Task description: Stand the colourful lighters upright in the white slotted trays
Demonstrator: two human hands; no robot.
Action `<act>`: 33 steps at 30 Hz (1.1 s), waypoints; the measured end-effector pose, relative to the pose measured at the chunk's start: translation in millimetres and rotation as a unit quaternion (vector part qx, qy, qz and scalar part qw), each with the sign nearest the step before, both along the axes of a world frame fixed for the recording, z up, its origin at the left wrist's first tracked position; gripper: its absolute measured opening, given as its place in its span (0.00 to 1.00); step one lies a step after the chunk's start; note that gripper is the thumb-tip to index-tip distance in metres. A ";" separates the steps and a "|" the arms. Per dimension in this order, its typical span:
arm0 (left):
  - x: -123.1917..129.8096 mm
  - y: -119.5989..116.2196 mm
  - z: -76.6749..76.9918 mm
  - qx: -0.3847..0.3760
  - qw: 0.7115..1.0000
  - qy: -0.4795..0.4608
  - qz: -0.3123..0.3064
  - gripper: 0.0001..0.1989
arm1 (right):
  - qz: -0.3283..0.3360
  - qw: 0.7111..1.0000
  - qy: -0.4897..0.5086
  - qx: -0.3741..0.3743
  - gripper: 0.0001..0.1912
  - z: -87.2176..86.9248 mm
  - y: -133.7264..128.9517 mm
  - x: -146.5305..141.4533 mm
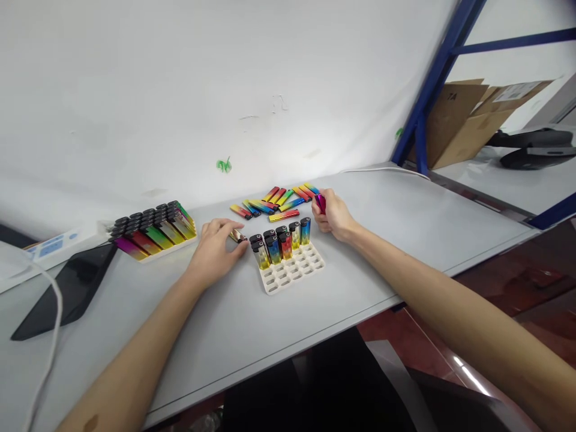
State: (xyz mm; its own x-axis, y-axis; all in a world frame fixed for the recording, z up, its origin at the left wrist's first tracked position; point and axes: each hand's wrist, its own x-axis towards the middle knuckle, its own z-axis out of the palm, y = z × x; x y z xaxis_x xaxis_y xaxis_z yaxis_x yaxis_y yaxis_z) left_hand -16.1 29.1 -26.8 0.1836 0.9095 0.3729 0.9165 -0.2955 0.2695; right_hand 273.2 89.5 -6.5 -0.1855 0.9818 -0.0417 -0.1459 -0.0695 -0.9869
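My left hand [216, 251] is closed around a lighter [238, 236], left of a white rack [294, 271] with rows of slots. Several lighters [285, 245] with black tops stand upright in the back rows of that rack; slots toward the front are bare. Behind the rack's right side, my right hand [333, 216] grips a shiny magenta lighter [320, 203]. Between the rack and the wall lies a loose spread of multicoloured lighters [265, 206], flat on the table. Part of each held lighter is covered by fingers.
A second rack [175, 246] packed with upright lighters stands at the left, near a dark flat device [67, 291] and a white cable [57, 312]. The wall [202, 90] borders the table's back. A blue metal frame [420, 108] and cardboard boxes [468, 123] are at the right.
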 end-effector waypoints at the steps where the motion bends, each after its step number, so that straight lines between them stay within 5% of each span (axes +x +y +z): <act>1: -1.1 0.6 -1.3 0.000 1.000 0.003 0.006 0.23 | 0.002 1.000 -0.001 0.001 0.23 0.0 0.0 0.5; 9: -1.9 4.4 -3.4 -0.063 0.995 0.018 0.072 0.36 | -0.003 1.000 -0.024 0.012 0.28 0.3 -0.7 -0.8; 17: -3.0 4.0 -4.9 -0.059 0.994 0.012 0.091 0.34 | -0.015 0.992 -0.092 0.090 0.18 -1.1 -0.1 -0.8; 23: -4.0 3.5 -6.9 -0.046 0.996 0.004 0.077 0.33 | -0.031 0.970 -0.193 0.146 0.21 1.5 2.0 9.1; 33: -4.6 5.2 -9.0 -0.042 0.997 -0.009 0.067 0.32 | -0.004 0.983 0.000 0.186 0.12 30.1 -10.0 30.4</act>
State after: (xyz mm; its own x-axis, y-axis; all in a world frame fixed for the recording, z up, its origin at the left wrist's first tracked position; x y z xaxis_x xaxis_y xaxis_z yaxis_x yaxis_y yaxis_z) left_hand -20.7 34.3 -35.8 0.0521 0.9536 0.2965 0.9413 -0.1461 0.3044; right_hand 303.6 79.5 23.6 -0.1777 0.9306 0.3200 -0.1457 0.2967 -0.9438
